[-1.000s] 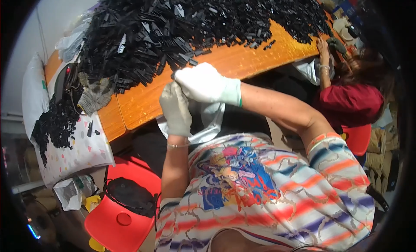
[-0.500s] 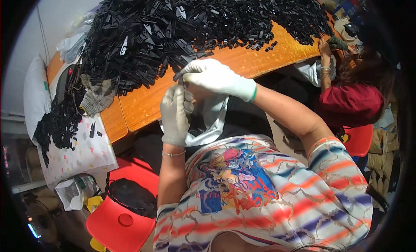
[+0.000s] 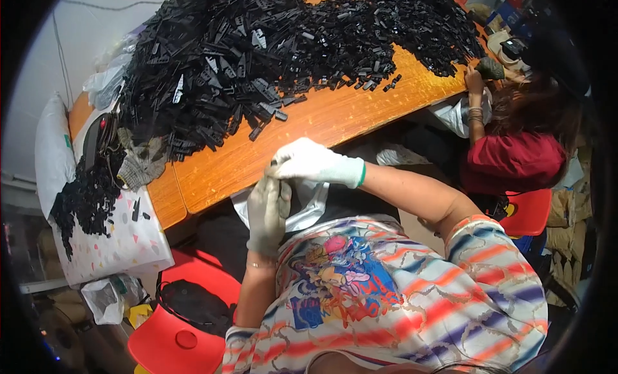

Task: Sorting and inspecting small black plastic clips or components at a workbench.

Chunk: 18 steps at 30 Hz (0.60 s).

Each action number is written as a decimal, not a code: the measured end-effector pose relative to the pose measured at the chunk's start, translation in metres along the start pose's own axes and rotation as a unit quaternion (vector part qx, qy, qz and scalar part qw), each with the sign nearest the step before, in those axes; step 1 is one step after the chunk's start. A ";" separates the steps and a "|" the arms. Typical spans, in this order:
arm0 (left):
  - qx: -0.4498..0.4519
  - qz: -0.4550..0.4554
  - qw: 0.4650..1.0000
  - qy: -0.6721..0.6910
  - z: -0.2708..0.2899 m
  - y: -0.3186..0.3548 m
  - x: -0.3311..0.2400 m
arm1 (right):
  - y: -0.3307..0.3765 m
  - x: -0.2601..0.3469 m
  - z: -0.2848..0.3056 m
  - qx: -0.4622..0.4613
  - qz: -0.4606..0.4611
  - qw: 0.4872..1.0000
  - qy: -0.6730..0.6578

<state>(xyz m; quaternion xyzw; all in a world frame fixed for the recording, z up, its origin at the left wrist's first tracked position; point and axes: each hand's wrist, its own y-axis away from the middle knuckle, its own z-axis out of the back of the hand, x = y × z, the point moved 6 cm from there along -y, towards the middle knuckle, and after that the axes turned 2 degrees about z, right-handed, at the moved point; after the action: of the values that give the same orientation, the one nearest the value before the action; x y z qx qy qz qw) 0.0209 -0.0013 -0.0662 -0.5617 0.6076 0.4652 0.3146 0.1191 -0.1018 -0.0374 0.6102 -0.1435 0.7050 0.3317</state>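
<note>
My right hand (image 3: 306, 160), in a white glove with a green cuff, is closed in a pinch. A tiny dark bit of a black plastic piece (image 3: 274, 162) shows at its fingertips. Just below, my left hand (image 3: 267, 210), in a greyish-white glove, has its fingers bent together and its tips meeting those of the right. Whatever lies between the left fingers is hidden. Both hands are over the near edge of the wooden table (image 3: 225, 171). Beyond them spreads a large heap of black plastic pieces (image 3: 219, 71), with a few loose ones at its near side.
A patterned white sack (image 3: 138, 242) at the left bears more black pieces (image 3: 87, 194) and a grey knitted glove (image 3: 143, 158). A red chair (image 3: 177, 338) with a black bag (image 3: 193, 303) stands lower left. Another person in a dark red top (image 3: 515, 161) sits at the right.
Both hands have drawn back from the heap toward my body, still together at the fingertips. The view has shifted slightly. The loose pieces near the heap's edge are now uncovered.
</note>
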 end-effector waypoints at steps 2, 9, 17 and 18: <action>-0.081 0.013 0.994 -0.078 0.017 0.008 0.009 | 0.002 0.005 0.007 0.011 0.015 0.998 0.055; -0.170 -0.186 0.749 -0.612 0.023 0.030 -0.013 | -0.009 0.010 0.088 -0.311 0.133 0.864 0.373; -0.148 -0.208 0.752 -0.608 0.002 0.004 -0.053 | -0.040 -0.003 0.104 -0.296 0.114 0.818 0.479; -0.169 -0.239 0.733 -0.614 0.001 -0.008 -0.059 | -0.038 0.003 0.102 -0.295 0.117 0.818 0.479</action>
<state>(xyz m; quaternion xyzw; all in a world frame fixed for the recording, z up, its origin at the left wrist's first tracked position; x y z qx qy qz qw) 0.0387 0.0231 -0.0148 -0.3242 0.0389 0.7134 0.6201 0.2217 -0.1349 -0.0205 0.0471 -0.2376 0.8658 0.4379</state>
